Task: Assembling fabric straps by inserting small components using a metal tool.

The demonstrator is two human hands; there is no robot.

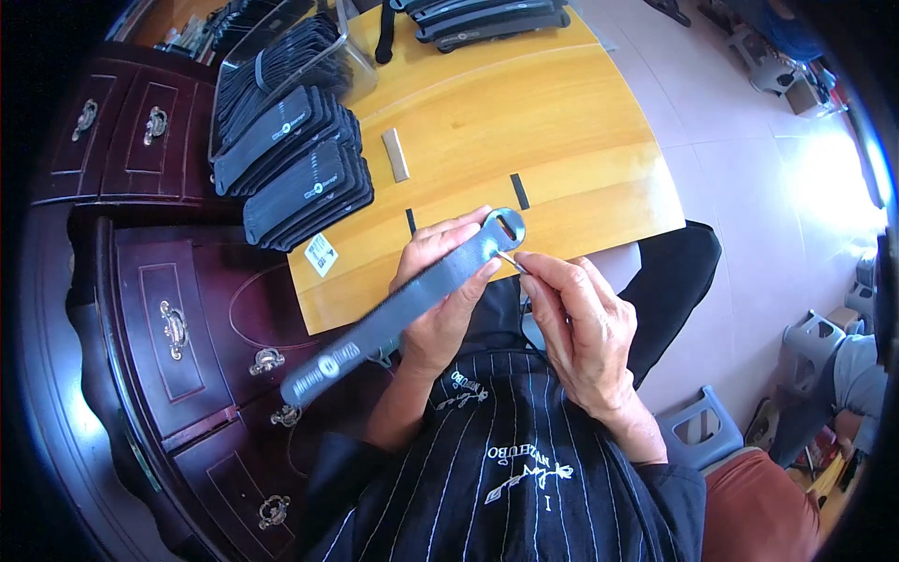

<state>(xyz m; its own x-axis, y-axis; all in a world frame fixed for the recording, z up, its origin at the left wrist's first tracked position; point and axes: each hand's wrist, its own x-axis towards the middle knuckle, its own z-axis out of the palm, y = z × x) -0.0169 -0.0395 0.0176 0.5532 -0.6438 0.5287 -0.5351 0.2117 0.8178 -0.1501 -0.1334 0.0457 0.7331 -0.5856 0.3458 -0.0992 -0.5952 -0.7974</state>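
A long dark grey strap (403,298) with a slotted, rounded end slants across in front of me. My left hand (438,309) is closed around it just below the slot, thumb on the near side. Its other end, with pale print, reaches down to the left. Between the thumb and fingers of my right hand (588,328) is a thin tool with a metal tip (508,259); most of it is hidden, so its exact kind is unclear. That tip meets the strap close to the slot, at its edge.
Stacks of similar straps (309,195) lie at the yellow table's (552,122) left, beside a clear bin (358,75) full of them. More straps (496,26) lie at the back. A beige strip (395,155) rests mid-table. Dark red drawers (173,375) stand left; a grey stool (698,431) right.
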